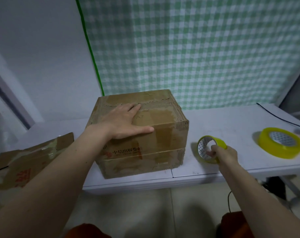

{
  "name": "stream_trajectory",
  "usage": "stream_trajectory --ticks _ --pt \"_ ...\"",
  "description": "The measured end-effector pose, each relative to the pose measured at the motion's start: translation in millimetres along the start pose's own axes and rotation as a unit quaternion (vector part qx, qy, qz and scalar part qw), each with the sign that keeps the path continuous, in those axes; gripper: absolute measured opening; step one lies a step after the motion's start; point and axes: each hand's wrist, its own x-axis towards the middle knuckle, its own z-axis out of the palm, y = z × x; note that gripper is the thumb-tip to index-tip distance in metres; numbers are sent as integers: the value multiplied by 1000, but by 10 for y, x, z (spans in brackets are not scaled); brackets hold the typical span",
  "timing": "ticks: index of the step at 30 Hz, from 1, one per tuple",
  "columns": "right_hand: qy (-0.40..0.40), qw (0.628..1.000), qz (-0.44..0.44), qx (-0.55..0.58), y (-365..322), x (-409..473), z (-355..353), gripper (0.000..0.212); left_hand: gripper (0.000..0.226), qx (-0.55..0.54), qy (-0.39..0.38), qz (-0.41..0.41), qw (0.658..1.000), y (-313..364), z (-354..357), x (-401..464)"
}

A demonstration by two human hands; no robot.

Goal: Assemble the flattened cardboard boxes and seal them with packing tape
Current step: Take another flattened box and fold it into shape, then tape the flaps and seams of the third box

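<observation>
A closed cardboard box stands on the white tabletop, its top flaps down and shiny strips of old tape running over the top and down the front face, where red printing shows. The person's left hand lies flat on the box top near its front edge, fingers straight and spread, thumb pointing along the edge; this grip is open and merely presses on the cardboard. To the right of the box, just beside it, the right hand holds a small roll of yellow tape upright on its edge on the tabletop, fingers curled through the core and around the rim, so that grip is closed on the roll. A larger roll of yellow tape lies flat further right, near the end of the tabletop, with something orange just past it that is too cut off to tell. A black cable runs across the far right corner. On the left, flattened cardboard with red print lies spread out. A green checked curtain hangs behind.
</observation>
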Motion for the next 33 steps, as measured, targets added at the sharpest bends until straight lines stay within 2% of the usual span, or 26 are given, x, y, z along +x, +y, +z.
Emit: stream_trajectory --ticks 2,4,7,11,15,18,22,26,28,30,33 --pt "-15 997 11 72 38 0 -112 6 117 -1 2 2 1000 -3 11 2" --pt "-22 993 9 115 71 -41 -173 16 119 -3 4 4 1000 -4 19 -1" --pt "-16 993 -28 117 72 -149 -230 19 127 0 -1 3 1000 8 19 -16" --pt "-21 986 -88 141 -315 -247 -310 18 120 1 -5 -6 1000 78 -16 -73" --pt "-129 956 -101 243 -935 -403 -353 19 120 -1 -6 -7 1000 92 -18 -84" --pt "-217 933 -56 283 -1289 -654 -230 27 120 -56 0 -2 998 71 -15 -29" --pt "-270 905 26 329 -1551 -916 127 14 118 -134 3 0 991 68 -53 8" --pt "-313 892 96 313 -1644 -1100 554 9 106 -234 55 7 971 121 -39 18" --pt "-342 883 112 302 -1646 -1166 724 18 99 -300 87 15 950 114 -53 26" --pt "-344 885 126 289 -1629 -1179 846 26 80 -362 102 29 926 97 -61 37" --pt "-344 883 136 288 -1609 -1198 976 20 39 -389 125 41 912 59 -42 76"
